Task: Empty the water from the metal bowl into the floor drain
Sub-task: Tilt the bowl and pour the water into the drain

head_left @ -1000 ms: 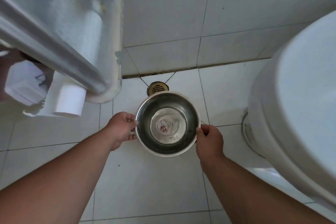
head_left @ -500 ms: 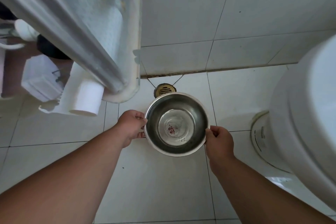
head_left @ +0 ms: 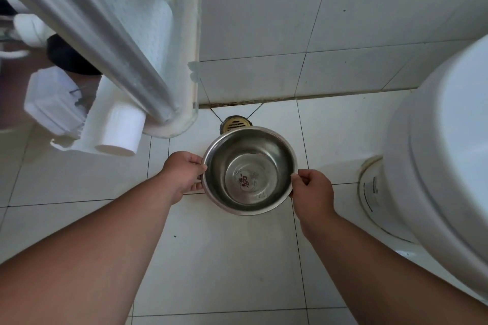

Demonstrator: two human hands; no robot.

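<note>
A round metal bowl (head_left: 249,170) hangs level above the white tiled floor, with clear water in it and a red mark on its bottom. My left hand (head_left: 183,175) grips its left rim. My right hand (head_left: 311,190) grips its right rim. A brass floor drain (head_left: 235,123) sits in the floor just beyond the bowl's far edge, close to the wall; the bowl hides part of it.
A white toilet (head_left: 443,161) fills the right side. A glass door with a metal frame (head_left: 105,34) leans in from the upper left, ending at a white curved base (head_left: 171,126). A white pipe end (head_left: 118,134) and a white box (head_left: 52,103) lie left.
The view has shifted, so the bowl and drain sit slightly further right. Both hands hold the bowl as before, still level, near the drain.
</note>
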